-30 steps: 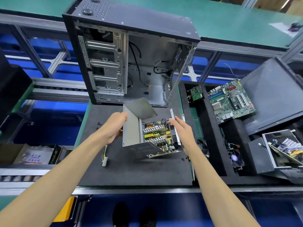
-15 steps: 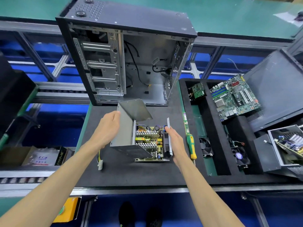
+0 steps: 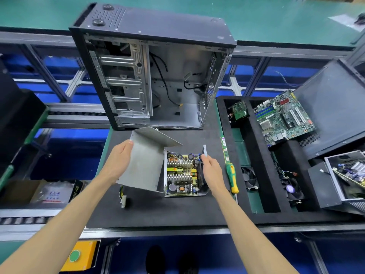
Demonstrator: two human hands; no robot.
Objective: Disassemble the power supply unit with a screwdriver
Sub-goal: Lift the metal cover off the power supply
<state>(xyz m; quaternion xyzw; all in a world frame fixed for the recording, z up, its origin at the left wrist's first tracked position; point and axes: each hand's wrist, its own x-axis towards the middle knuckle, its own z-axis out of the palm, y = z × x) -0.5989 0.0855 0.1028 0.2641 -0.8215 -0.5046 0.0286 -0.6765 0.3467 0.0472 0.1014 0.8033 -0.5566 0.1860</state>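
The power supply base (image 3: pixel 182 175) lies on the black mat (image 3: pixel 158 210), its yellow circuit board and silver heat sinks exposed. My left hand (image 3: pixel 120 161) grips the bent grey metal cover (image 3: pixel 147 165), tilted and held just left of the base. My right hand (image 3: pixel 211 171) holds the base's right wall beside the black fan. A white connector on yellow wires (image 3: pixel 122 200) trails out below the cover. The green and yellow screwdriver (image 3: pixel 232 179) lies on the mat right of my right hand.
An open computer case (image 3: pixel 158 76) stands upright behind the mat. A black foam tray (image 3: pixel 264 175) to the right holds a motherboard (image 3: pixel 284 119), a small card (image 3: pixel 240 109), fans (image 3: pixel 249 177) and another opened supply (image 3: pixel 347 175). A RAM stick (image 3: pixel 225 149) lies by the tray.
The supply came down from a raised tilt to rest on the mat. My left hand has drawn the cover to the left, off the base. My right hand stays on the right wall.
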